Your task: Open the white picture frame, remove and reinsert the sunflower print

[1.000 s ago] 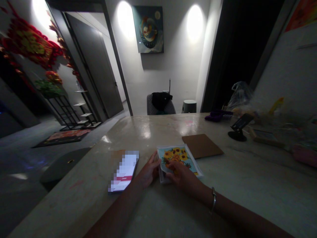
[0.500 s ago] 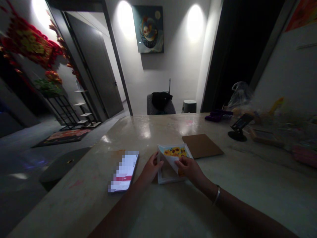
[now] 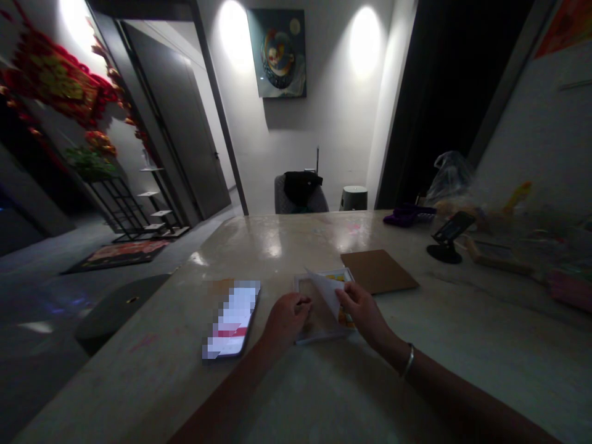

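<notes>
A white picture frame [image 3: 324,338] lies on the table in front of me, its brownish inside showing on the left. Over its right part a sunflower picture sheet [image 3: 328,290] is bent up, so its white back shows and only bits of yellow print are visible. My right hand [image 3: 363,311] is closed on the folded-over edge of this sheet. At the left side of the frame, my left hand [image 3: 289,317] has its fingers curled together; whether they hold anything is hidden.
A phone [image 3: 235,320] with a lit screen lies left of my hands. Right of the frame is a brown board [image 3: 379,271]. Farther right stand a black phone stand [image 3: 448,240], a purple item [image 3: 407,216] and a clear plastic bag [image 3: 448,179]. Beyond the table is a chair [image 3: 300,194].
My right hand has drawn the sheet's edge up and right, folding it over further. My left hand has shifted slightly right, off the sheet's corner, with its fingers curling in.
</notes>
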### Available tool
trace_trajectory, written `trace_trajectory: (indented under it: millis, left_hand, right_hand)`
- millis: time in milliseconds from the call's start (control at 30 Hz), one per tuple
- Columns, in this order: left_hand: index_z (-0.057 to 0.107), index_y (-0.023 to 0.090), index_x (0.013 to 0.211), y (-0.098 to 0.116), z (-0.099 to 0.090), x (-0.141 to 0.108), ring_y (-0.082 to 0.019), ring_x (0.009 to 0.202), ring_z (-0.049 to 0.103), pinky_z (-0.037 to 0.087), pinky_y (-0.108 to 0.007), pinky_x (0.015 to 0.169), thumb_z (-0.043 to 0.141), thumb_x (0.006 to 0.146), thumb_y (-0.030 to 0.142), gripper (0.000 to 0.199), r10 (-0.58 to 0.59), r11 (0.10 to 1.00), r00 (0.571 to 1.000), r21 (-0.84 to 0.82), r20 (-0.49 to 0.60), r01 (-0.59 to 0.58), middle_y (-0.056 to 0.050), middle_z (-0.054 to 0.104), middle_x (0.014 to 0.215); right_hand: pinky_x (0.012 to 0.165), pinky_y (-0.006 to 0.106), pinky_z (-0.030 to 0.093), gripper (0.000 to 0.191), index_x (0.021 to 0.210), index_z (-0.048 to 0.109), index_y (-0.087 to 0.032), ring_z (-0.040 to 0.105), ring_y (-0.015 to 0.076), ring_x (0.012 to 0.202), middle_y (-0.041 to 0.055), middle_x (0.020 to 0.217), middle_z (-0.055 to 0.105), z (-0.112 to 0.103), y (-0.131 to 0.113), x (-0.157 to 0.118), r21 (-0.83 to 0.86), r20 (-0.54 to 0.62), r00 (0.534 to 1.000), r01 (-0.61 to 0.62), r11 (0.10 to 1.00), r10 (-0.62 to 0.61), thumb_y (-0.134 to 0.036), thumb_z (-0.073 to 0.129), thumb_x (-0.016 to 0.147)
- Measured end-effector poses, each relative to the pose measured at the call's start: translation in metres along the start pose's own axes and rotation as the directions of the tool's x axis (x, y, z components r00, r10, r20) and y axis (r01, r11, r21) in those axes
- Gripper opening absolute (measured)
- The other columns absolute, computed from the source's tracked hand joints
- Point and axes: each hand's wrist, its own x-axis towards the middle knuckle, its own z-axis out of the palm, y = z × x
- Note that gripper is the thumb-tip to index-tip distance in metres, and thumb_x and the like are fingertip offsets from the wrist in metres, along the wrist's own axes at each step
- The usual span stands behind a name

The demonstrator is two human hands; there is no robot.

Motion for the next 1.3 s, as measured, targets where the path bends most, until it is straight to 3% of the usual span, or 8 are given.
trace_trajectory:
  millis: [133, 267, 433, 633, 800, 1000, 1167, 1300]
  left_hand:
    - [0.065, 0.020, 0.069, -0.007, 0.000, 0.001, -0.023, 0.083, 0.055, 0.038, -0.034, 0.083, 0.060, 0.064, 0.018, 0.008, 0.043, 0.992, 0.997, 0.116, 0.063, -0.050, -0.007, 0.062, 0.075]
    - [0.064, 0.017, 0.089, -0.004, -0.003, 0.001, -0.022, 0.094, 0.054, 0.037, -0.033, 0.086, 0.050, 0.072, 0.023, 0.023, -0.035, 0.987, 0.996, 0.160, 0.079, 0.022, -0.010, 0.063, 0.094]
    - [0.042, 0.013, 0.123, 0.004, -0.006, 0.000, -0.018, 0.086, 0.058, 0.042, -0.030, 0.077, 0.042, 0.078, 0.038, 0.051, -0.120, 0.988, 0.992, -0.097, 0.028, 0.122, -0.009, 0.063, 0.094]
    - [0.032, 0.006, 0.127, 0.009, -0.008, 0.000, -0.016, 0.073, 0.057, 0.044, -0.027, 0.064, 0.052, 0.072, 0.033, 0.065, -0.235, 0.913, 0.972, -0.340, 0.011, 0.224, -0.006, 0.061, 0.080]
    - [0.042, 0.009, 0.121, 0.007, -0.014, 0.002, -0.015, 0.074, 0.058, 0.044, -0.028, 0.068, 0.056, 0.068, 0.023, 0.057, -0.261, 0.910, 0.962, -0.353, -0.077, 0.219, -0.005, 0.061, 0.081]
    - [0.046, 0.010, 0.118, 0.000, -0.015, 0.005, -0.015, 0.073, 0.057, 0.045, -0.028, 0.069, 0.052, 0.067, 0.019, 0.052, -0.194, 0.979, 0.974, -0.083, -0.118, 0.185, -0.003, 0.059, 0.078]
    - [0.045, 0.011, 0.119, -0.007, -0.012, 0.005, -0.016, 0.079, 0.058, 0.045, -0.029, 0.072, 0.051, 0.069, 0.019, 0.050, -0.128, 0.990, 0.985, 0.037, -0.113, 0.133, -0.007, 0.060, 0.091]
    - [0.048, 0.011, 0.115, -0.012, -0.010, 0.005, -0.017, 0.082, 0.058, 0.044, -0.030, 0.075, 0.050, 0.071, 0.020, 0.045, -0.093, 0.987, 0.993, 0.123, -0.077, 0.102, -0.011, 0.059, 0.099]
  right_hand:
    - [0.054, 0.022, 0.044, 0.030, 0.067, 0.046, -0.018, 0.049, 0.0096, 0.057, -0.0039, 0.064, 0.050, -0.010, -0.009, 0.000, 0.274, 0.020, 1.000, 0.003, 0.962, -0.008, -0.046, 0.057, 0.068]
    - [0.055, 0.019, 0.044, 0.024, 0.068, 0.049, -0.020, 0.050, 0.0068, 0.056, -0.0066, 0.063, 0.052, -0.013, -0.011, 0.002, 0.556, 0.016, 1.000, -0.009, 0.831, 0.001, -0.038, 0.063, 0.068]
    - [0.067, 0.021, 0.047, 0.022, 0.083, 0.057, -0.021, 0.057, 0.0088, 0.070, -0.0030, 0.080, 0.063, -0.017, -0.007, 0.008, 0.708, 0.071, 0.996, -0.083, 0.701, 0.046, -0.031, 0.066, 0.066]
    - [0.070, 0.025, 0.048, 0.019, 0.079, 0.056, -0.019, 0.059, 0.0110, 0.072, -0.0020, 0.079, 0.064, -0.021, 0.004, 0.013, 0.702, 0.105, 0.985, -0.171, 0.691, 0.136, -0.024, 0.067, 0.064]
    - [0.058, 0.026, 0.047, 0.032, 0.091, 0.052, -0.022, 0.058, 0.0130, 0.065, -0.0023, 0.081, 0.062, -0.031, 0.008, 0.016, 0.516, 0.022, 0.977, -0.194, 0.834, 0.213, -0.026, 0.064, 0.062]
    - [0.061, 0.027, 0.044, 0.027, 0.088, 0.052, -0.017, 0.059, 0.0162, 0.069, 0.0028, 0.077, 0.063, -0.045, 0.022, 0.028, -0.028, -0.096, 0.989, -0.120, 0.992, 0.116, -0.029, 0.057, 0.065]
    - [0.057, 0.026, 0.040, 0.013, 0.078, 0.053, -0.016, 0.056, 0.0155, 0.062, 0.0012, 0.064, 0.059, -0.048, 0.029, 0.030, -0.519, 0.017, 1.000, -0.001, 0.855, 0.011, -0.026, 0.050, 0.069]
    - [0.055, 0.024, 0.038, 0.017, 0.084, 0.054, -0.016, 0.055, 0.0153, 0.062, 0.0025, 0.068, 0.059, -0.049, 0.025, 0.025, -0.718, 0.072, 0.997, 0.060, 0.693, -0.012, -0.027, 0.047, 0.074]
